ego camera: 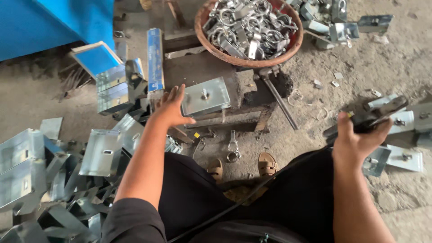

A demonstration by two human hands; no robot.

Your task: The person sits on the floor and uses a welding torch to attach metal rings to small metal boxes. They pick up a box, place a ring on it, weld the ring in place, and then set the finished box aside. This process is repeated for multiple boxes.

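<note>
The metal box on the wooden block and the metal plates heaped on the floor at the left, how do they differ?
The metal box sits alone on the wooden block, touched by the left hand; the metal plates lie jumbled on the floor, untouched. The metal box has a bolt standing up from its middle; the nearest of the metal plates shows only a slot. The metal box lies flat; many metal plates are tilted. Both are shiny grey sheet metal.
</note>
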